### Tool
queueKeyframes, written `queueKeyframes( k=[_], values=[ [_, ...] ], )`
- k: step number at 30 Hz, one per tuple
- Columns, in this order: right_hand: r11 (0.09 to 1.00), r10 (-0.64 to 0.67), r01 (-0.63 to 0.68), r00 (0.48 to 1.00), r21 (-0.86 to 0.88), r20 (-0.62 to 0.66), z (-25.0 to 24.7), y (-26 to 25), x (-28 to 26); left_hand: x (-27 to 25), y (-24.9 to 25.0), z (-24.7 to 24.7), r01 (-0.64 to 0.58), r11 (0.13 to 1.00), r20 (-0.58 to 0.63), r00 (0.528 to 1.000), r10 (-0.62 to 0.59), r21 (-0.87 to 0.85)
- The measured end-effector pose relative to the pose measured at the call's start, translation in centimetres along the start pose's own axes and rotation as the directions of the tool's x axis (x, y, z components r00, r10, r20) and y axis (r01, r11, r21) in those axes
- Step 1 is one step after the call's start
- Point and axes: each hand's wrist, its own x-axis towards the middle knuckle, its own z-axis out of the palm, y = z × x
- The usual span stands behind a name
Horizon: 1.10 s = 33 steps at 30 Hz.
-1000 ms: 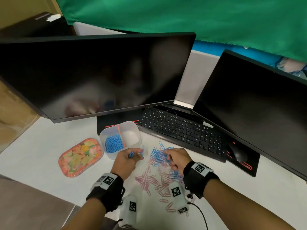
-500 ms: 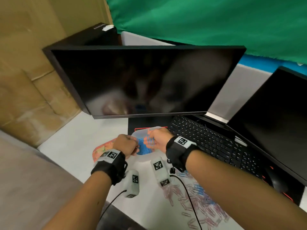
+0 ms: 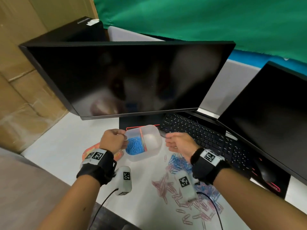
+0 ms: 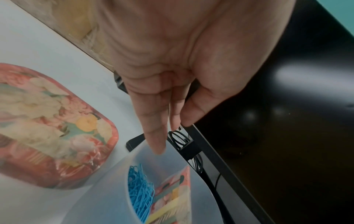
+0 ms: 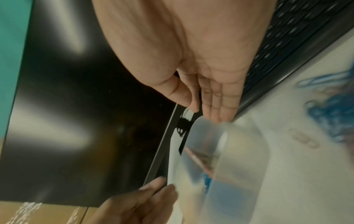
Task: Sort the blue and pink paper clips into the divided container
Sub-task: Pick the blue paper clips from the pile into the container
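The translucent divided container (image 3: 154,151) stands on the white desk below the monitor. Its left compartment holds blue paper clips (image 3: 133,146); a pink divider (image 3: 142,136) splits it, and the right compartment looks empty. My left hand (image 3: 123,138) is at the container's left rim; in the left wrist view its fingers (image 4: 155,136) point straight down over the rim, holding nothing, above the blue clips (image 4: 139,192). My right hand (image 3: 167,141) hovers just right of the container, fingers relaxed and empty (image 5: 216,106). Loose blue clips (image 3: 178,163) and pink clips (image 3: 166,185) lie below my right wrist.
A floral tray (image 4: 47,128) lies left of the container, mostly hidden by my left wrist in the head view. A large monitor (image 3: 129,77) hangs over the container. A keyboard (image 3: 199,135), mouse (image 3: 265,175) and second monitor (image 3: 274,122) sit right. Cardboard boxes (image 3: 25,80) stand left.
Both hands rose from the clip pile to the container. The right hand has since drawn back to the container's right side, and the left stays at its left rim. My view turned left.
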Motion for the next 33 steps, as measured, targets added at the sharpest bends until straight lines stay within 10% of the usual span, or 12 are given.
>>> queueKeyframes(
  k=[6, 12, 21, 33],
  values=[
    [0.973, 0.029, -0.050, 0.995, -0.225, -0.096, -6.7, 7.0, -2.4, -2.4, -0.6, 4.1, -0.269, 0.932, 0.268, 0.942, 0.203, 0.241],
    [0.788, -0.134, 0.009, 0.978, -0.615, -0.157, -9.3, 11.7, -4.0, -4.3, -3.6, 11.4, -0.586, 0.614, 0.603, 0.768, 0.214, 0.528],
    [0.747, -0.166, 0.000, 0.968, -0.664, -0.186, -10.5, 14.4, -5.8, -4.9, -6.4, 15.7, -0.692, 0.282, 0.677, 0.718, 0.163, 0.665],
    [0.501, -0.320, 0.269, 0.941, -0.823, 0.113, -8.9, 15.4, -6.0, -5.3, -6.6, 16.0, -0.665, 0.298, 0.656, 0.741, 0.145, 0.685]
  ],
)
